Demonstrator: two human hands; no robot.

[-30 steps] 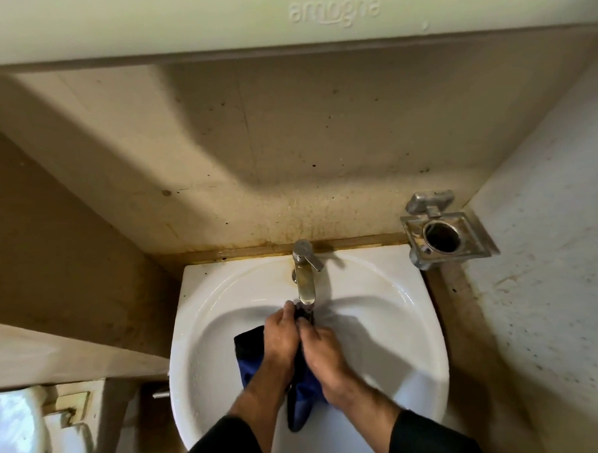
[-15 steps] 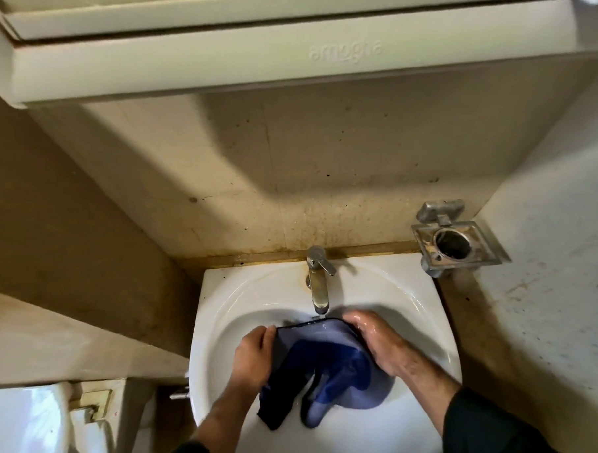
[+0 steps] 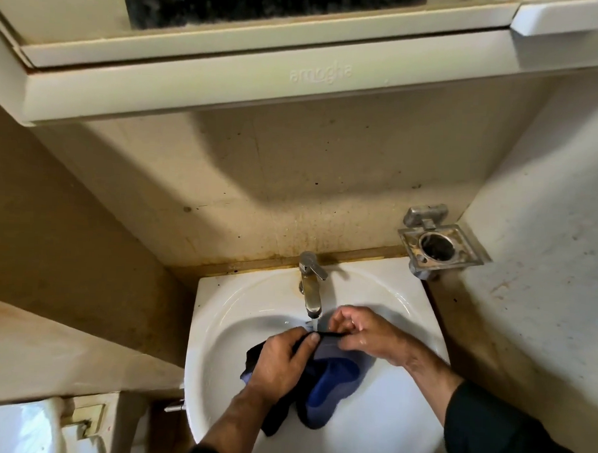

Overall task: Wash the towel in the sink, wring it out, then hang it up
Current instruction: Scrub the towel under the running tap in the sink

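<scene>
- Since half a second ago the hands have pulled closer together: the towel (image 3: 332, 378) was spread wide between them, now its top edge is bunched right under the tap (image 3: 311, 288), and the view has tipped up so more of the cabinet shows.
- Cabinet (image 3: 262, 87) hangs over the far wall, cream plastic with a raised "amogha" logo, and it sticks out above the whole sink area.
- Sink (image 3: 377, 435) is a white round basin jammed into a corner: brownish wall tight on the left, pale speckled wall close on the right, stained wall strip along the far rim. The bowl has bare white on the near right.
- Towel is blue, dark navy where it's soaked and paler blue on the fold facing up. It sits inside the bowl, draped from the hands toward the near rim, with a dark tail hanging on the near-left side.
- Left hand (image 3: 281, 359) has its fingers curled round the towel's left part, thumb on the top edge.
- Right hand (image 3: 364, 335) pinches the same top edge with bent fingers, just right of the spout.
- Tap is running, with a thin stream landing between the hands.
- Metal holder (image 3: 439, 248) on the right wall sits far-right of the sink, clear of both hands.
</scene>
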